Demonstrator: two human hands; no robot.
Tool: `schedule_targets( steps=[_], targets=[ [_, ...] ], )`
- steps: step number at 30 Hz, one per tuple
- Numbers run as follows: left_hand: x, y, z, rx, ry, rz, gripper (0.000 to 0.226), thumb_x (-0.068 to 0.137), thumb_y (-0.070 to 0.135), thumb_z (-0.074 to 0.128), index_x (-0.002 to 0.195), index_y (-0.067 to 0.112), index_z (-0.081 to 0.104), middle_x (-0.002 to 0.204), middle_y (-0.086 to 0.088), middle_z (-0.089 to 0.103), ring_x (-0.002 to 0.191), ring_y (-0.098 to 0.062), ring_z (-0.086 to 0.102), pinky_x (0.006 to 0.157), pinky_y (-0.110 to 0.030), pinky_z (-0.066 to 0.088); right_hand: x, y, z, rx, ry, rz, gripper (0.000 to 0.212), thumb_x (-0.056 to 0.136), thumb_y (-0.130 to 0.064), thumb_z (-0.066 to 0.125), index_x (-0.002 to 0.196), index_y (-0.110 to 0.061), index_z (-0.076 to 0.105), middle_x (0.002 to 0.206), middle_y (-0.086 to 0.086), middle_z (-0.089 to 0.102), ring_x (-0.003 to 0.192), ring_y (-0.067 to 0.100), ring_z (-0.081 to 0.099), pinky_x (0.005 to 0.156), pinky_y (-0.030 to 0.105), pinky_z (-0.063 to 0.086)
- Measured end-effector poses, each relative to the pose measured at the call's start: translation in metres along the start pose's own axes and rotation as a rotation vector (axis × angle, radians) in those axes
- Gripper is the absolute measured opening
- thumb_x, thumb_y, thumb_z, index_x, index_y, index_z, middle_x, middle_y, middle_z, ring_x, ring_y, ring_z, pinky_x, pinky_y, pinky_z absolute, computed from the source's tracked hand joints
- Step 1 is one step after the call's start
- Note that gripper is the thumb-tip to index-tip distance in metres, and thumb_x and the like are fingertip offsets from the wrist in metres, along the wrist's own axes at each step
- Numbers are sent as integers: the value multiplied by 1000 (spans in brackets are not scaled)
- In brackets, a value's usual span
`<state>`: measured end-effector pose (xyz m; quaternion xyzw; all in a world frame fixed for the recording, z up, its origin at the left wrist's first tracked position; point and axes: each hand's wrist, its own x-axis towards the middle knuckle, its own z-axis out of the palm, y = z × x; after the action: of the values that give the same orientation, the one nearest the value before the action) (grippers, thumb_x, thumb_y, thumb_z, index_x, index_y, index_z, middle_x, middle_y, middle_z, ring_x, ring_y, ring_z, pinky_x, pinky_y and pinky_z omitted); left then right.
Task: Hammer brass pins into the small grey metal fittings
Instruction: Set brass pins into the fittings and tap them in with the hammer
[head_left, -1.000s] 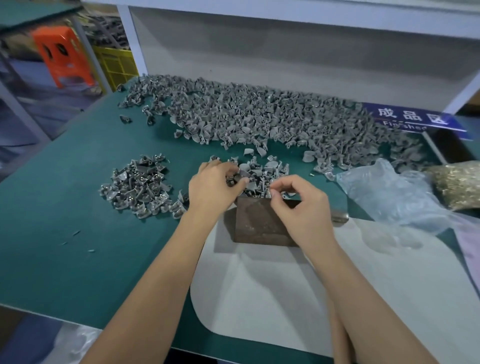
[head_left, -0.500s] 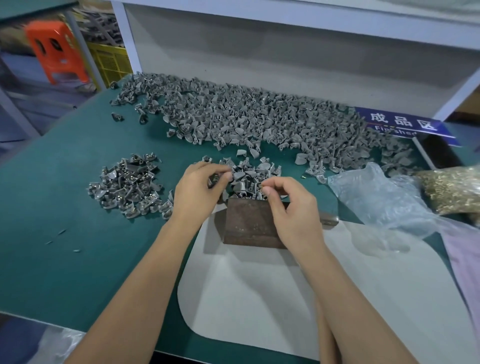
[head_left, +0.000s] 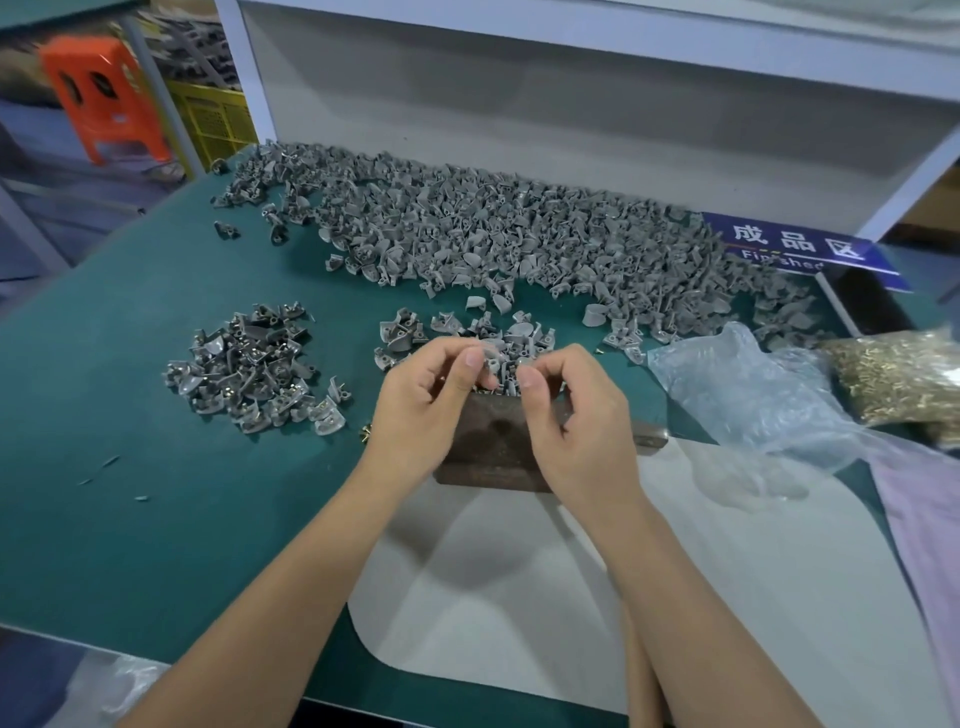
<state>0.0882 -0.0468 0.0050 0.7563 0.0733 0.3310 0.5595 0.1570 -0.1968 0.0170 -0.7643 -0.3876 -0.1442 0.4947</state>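
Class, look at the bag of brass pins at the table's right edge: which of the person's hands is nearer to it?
Right. The right hand is over the dark block, left of the bag of brass pins; the left hand is further left.

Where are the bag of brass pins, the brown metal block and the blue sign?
bag of brass pins (head_left: 904, 376): head view, on the pins inside.
brown metal block (head_left: 493, 447): head view, its top face.
blue sign (head_left: 800, 244): head view, its lettering.

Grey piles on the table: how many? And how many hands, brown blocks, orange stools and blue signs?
Grey piles: 3 (back pile, left pile, middle pile)
Hands: 2 (left hand, right hand)
Brown block: 1
Orange stool: 1
Blue sign: 1
Total: 8
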Motion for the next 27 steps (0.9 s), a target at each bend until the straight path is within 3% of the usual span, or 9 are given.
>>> schedule_targets(
  steps=[6, 10, 13, 15, 19, 22, 27],
  targets=[
    [-9, 5, 9, -21, -35, -60, 19, 106, 18, 55, 118, 25, 68, 112, 13, 73, 104, -3, 69, 88, -15, 51, 0, 1, 1, 62, 30, -6, 7, 102, -17, 64, 99, -12, 68, 93, -12, 63, 86, 4, 58, 78, 14, 40],
    [-11, 7, 11, -29, -64, -70, 17, 105, 18, 56, 111, 32, 65, 107, 17, 72, 100, -1, 69, 86, -15, 50, -2, 2, 3, 76, 72, -11, 4, 101, -17, 66, 102, -17, 70, 96, -17, 66, 90, 0, 63, 79, 11, 43],
    [-11, 4, 11, -104, -120, -93, 4, 105, 24, 57, 108, 23, 60, 104, 1, 71, 98, -12, 70, 86, -25, 54, -2, 4, 4, 71, 119, -6, 6, 102, -22, 65, 104, -21, 71, 97, -18, 68, 90, 3, 66, 78, 12, 45],
    [-10, 4, 11, -116, -151, -70, 10, 105, 24, 55, 111, 16, 56, 105, -8, 68, 100, -19, 68, 87, -35, 55, -1, 6, 4, 64, 136, -9, 7, 102, -23, 66, 105, -22, 72, 99, -18, 69, 89, 4, 67, 77, 12, 47],
    [-9, 5, 10, -65, -164, -30, 28, 108, 17, 51, 135, 19, 58, 117, 10, 70, 106, -7, 67, 90, -25, 52, 0, 7, 5, 86, 125, 13, 11, 100, -20, 67, 108, -24, 73, 99, -23, 69, 88, 7, 69, 75, 14, 48],
    [-8, 3, 9, -102, -152, -52, 27, 107, 14, 53, 132, 15, 63, 126, 7, 70, 117, -11, 66, 95, -26, 54, 0, 6, 5, 88, 127, 2, 10, 99, -16, 67, 106, -19, 74, 100, -22, 67, 92, 4, 67, 79, 12, 46],
    [-6, 3, 9, -209, -110, -135, 24, 106, 18, 56, 126, 13, 66, 120, 3, 74, 111, -11, 70, 95, -22, 53, 2, 8, 3, 66, 99, -21, 6, 98, -11, 71, 101, -12, 75, 98, -8, 64, 95, 5, 63, 83, 15, 44]
  ],
)
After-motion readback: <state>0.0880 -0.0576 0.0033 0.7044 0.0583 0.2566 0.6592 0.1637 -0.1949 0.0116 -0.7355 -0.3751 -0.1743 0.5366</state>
